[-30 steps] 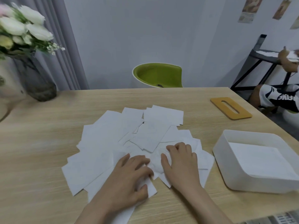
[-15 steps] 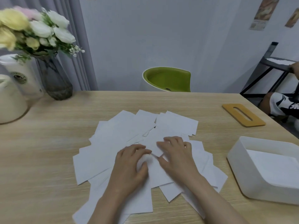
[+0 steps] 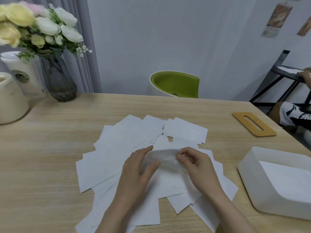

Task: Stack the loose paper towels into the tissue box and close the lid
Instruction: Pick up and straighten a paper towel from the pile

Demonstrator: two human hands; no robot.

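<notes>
Spread across the middle of the light wooden table [image 3: 50, 165]: loose white paper towels [image 3: 127, 140], overlapping in a rough fan, some reaching the near edge. Above the heap, held between both hands, one paper towel [image 3: 161, 157], lifted and blurred, bowed into a shallow arch. At its left end, the left hand [image 3: 139, 172], thumb under the sheet and fingers curved over the top, pinching it. At its right end, the right hand [image 3: 196, 165], fingertips curled and pinching the edge. Both forearms entering from the bottom of the view, over the towels. To the right, near the table edge and well apart from the heap, the open white tissue box [image 3: 252, 179], with a flat layer of white towels [image 3: 289, 180] already lying inside. Farther back on the right, flat on the table and apart from the box, the wooden lid [image 3: 254, 124] with its long slot. At far left, a dark glass vase [image 3: 58, 81] of white, yellow and pink flowers [image 3: 33, 27], beside a cream cup [image 3: 23, 73] and a cream container [image 3: 10, 101]. Behind the table, a green chair [image 3: 175, 84]. At the right edge, part of another person [image 3: 292, 113] by a black metal stand [image 3: 279, 73].
</notes>
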